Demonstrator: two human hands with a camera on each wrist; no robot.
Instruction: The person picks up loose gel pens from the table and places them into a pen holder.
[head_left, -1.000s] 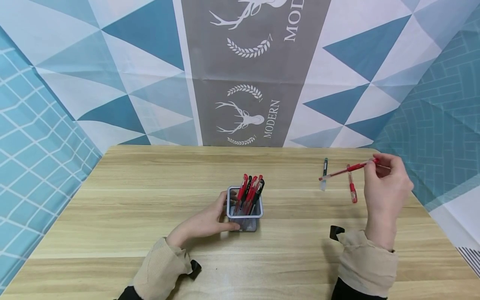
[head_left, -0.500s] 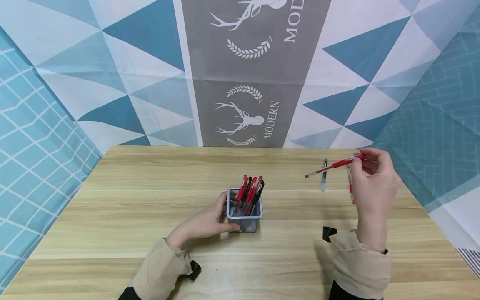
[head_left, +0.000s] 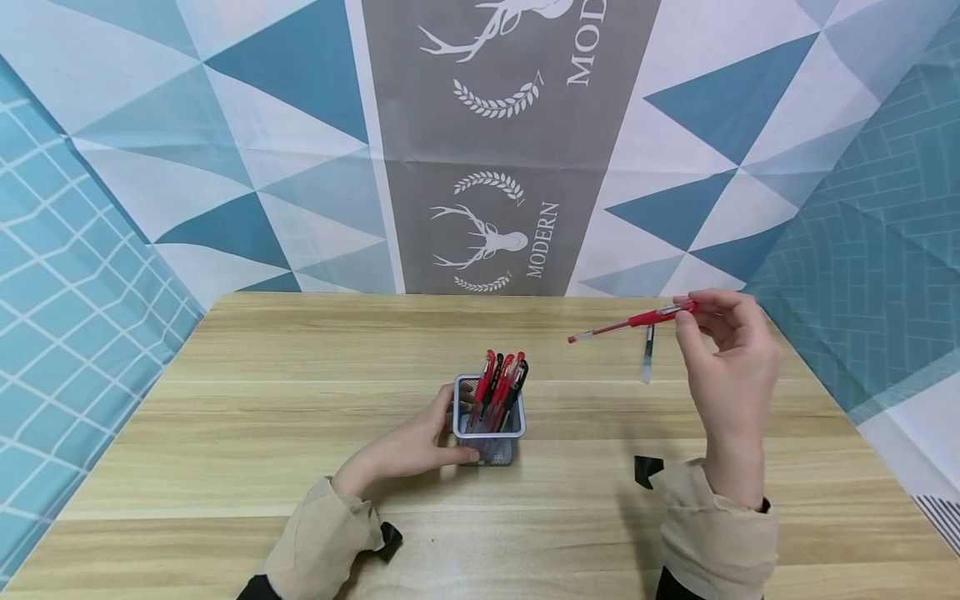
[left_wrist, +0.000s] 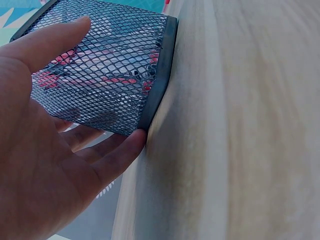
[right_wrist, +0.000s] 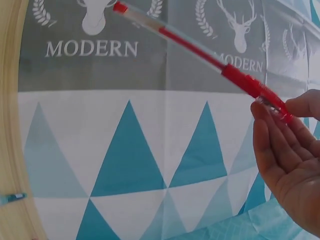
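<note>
A silver mesh pen holder (head_left: 491,452) stands upright on the wooden table, with several red and black pens (head_left: 497,390) leaning inside. My left hand (head_left: 411,443) holds it from the left; in the left wrist view the thumb lies along the mesh wall (left_wrist: 115,60) and the fingers reach beneath its side, near the base rim. Raised over the table's right side, my right hand (head_left: 733,367) pinches a red gel pen (head_left: 647,318) by its capped end between thumb and fingers. The pen's clear end points left, slightly down, as the right wrist view also shows.
A dark teal pen (head_left: 647,358) lies on the table (head_left: 300,400) at the right, below the held pen. A patterned cloth with triangles and deer heads (head_left: 487,225) hangs right behind the table's back edge.
My right hand has carried the red pen leftward and slightly up, toward the pen holder. Another red pen on the table is now hidden behind that hand. My left hand has stayed put.
</note>
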